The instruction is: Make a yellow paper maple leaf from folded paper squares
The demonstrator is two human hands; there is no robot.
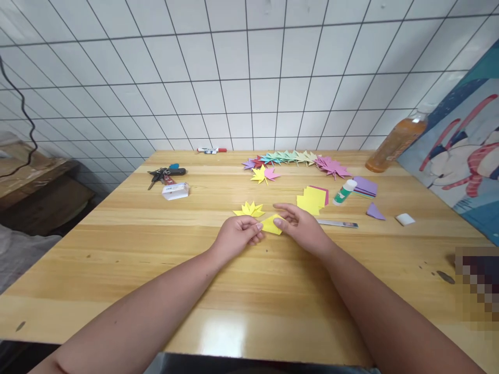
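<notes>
Between my two hands is a folded piece of yellow paper (272,225), raised a little above the wooden table (218,301). My left hand (238,232) pinches its left end between thumb and fingers. At the other end, my right hand (302,226) grips it with the thumb on the near face and the fingers behind. Just beyond my left hand lies a yellow folded-paper spiky piece (249,209). Flat yellow paper squares (312,201) lie past my right hand, over a magenta sheet. A thin metal-looking strip (338,224) extends to the right from behind my right hand.
Farther back stand a row of pastel folded-paper pieces (288,157) and a yellow-and-pink one (265,174). To the right are a glue stick (345,191), purple paper (365,186) and a bottle (396,140). Keys (161,175), a small box (175,191) and a marker (211,150) lie left.
</notes>
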